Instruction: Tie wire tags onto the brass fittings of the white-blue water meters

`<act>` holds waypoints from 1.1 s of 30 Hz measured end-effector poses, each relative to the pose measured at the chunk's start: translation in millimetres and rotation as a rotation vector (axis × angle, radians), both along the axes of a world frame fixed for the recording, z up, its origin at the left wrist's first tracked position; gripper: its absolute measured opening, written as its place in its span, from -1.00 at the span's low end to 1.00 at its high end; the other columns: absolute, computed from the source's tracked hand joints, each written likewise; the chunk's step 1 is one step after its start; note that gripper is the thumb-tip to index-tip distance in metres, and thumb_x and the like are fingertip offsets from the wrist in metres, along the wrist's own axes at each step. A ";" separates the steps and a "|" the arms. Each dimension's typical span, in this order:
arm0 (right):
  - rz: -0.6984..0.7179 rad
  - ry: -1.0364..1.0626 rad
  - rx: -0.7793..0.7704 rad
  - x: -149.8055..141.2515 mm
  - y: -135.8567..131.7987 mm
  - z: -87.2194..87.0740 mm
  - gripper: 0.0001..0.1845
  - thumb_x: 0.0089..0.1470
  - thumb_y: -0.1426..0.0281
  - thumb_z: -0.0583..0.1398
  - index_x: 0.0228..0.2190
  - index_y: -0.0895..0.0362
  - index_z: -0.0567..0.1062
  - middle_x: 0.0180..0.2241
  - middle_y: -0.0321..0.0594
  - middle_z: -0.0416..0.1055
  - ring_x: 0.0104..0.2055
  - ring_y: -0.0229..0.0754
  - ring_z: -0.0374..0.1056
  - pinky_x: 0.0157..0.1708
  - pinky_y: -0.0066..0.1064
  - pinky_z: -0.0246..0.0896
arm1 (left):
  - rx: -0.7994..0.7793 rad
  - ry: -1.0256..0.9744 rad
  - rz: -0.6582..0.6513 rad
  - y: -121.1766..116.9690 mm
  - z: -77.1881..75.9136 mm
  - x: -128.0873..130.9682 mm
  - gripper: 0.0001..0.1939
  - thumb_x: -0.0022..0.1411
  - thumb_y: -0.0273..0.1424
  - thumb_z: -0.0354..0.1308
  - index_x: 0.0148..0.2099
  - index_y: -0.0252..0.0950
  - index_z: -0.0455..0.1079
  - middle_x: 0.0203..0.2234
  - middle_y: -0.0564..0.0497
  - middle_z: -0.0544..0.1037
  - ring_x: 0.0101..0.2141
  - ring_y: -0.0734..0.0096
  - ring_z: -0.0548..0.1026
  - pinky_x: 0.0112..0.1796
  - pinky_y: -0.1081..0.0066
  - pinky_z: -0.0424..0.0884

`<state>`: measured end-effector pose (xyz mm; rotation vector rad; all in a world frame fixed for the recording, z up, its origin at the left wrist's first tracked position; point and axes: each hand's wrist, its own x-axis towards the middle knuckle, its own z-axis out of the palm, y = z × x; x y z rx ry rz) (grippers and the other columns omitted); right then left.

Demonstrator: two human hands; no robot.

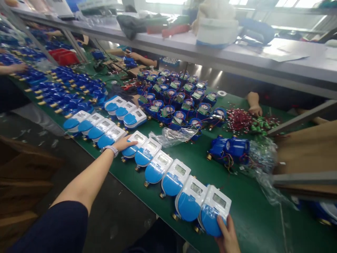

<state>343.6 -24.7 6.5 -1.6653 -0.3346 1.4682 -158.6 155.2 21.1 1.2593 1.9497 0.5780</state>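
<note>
A row of several white-and-blue water meters with small display windows runs along the front of the green bench. My left hand (123,143), with a band at the wrist, grips the side of the far-left water meter (137,137) in this row, its fingers reaching onto the white top. At the near right end, my right hand (228,233) is closed on the edge of the last water meter (219,201), thumb on its blue cover. Between the hands the meters (176,177) stand side by side, brass fittings toward me. Another group of finished-looking meters (105,128) sits left of my left hand.
Blue meter bodies with exposed circuit boards (171,96) fill the bench's middle. Clear plastic bags (173,136), two blue housings (230,149) and red wire bundles (239,120) lie behind the row. A shelf (168,45) spans above. Co-workers' hands (254,103) show across the bench.
</note>
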 end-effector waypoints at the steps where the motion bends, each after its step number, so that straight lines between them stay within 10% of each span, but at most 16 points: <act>1: -0.004 -0.001 -0.001 -0.3 0.2 3.8 -0.16 -0.26 0.13 0.29 0.07 -0.08 0.13 0.03 -0.21 0.25 -0.08 -0.01 0.30 -0.19 -0.23 0.29 | -0.024 -0.052 0.008 -0.9 -2.2 -0.3 -0.25 -0.18 -0.04 0.20 0.08 -0.20 0.23 -0.09 -0.05 0.45 -0.13 0.17 0.42 -0.11 0.31 0.32; 16: -0.018 -0.014 0.079 142.7 -23.4 7.3 -0.34 -0.19 0.19 0.28 -0.01 0.03 0.29 -0.05 -0.18 0.36 -0.10 -0.05 0.33 -0.15 -0.24 0.26 | -0.223 -0.154 0.101 -77.9 0.6 132.3 -0.23 -0.17 0.06 0.16 0.12 0.05 0.10 -0.01 0.24 0.38 -0.09 0.25 0.41 -0.09 0.20 0.33; 24: -0.149 -0.136 0.112 293.3 -55.7 1.8 -0.48 -0.24 0.22 0.31 -0.18 0.11 0.37 -0.17 -0.18 0.43 -0.17 -0.10 0.36 -0.21 -0.30 0.29 | -0.245 -0.134 0.112 -117.7 5.0 289.4 -0.26 -0.18 0.09 0.12 0.11 0.30 0.01 -0.09 0.42 0.41 -0.08 0.25 0.41 -0.03 0.14 0.29; 33: -0.367 -0.248 0.104 468.2 -74.4 -7.2 -0.46 -0.31 0.21 0.32 -0.21 0.13 0.42 -0.27 -0.25 0.44 -0.28 -0.16 0.36 -0.28 -0.37 0.28 | -0.167 -0.316 0.034 -130.9 3.6 481.6 -0.22 -0.05 -0.04 0.14 0.20 -0.10 0.01 0.05 -0.04 0.31 -0.03 0.16 0.35 -0.01 0.16 0.25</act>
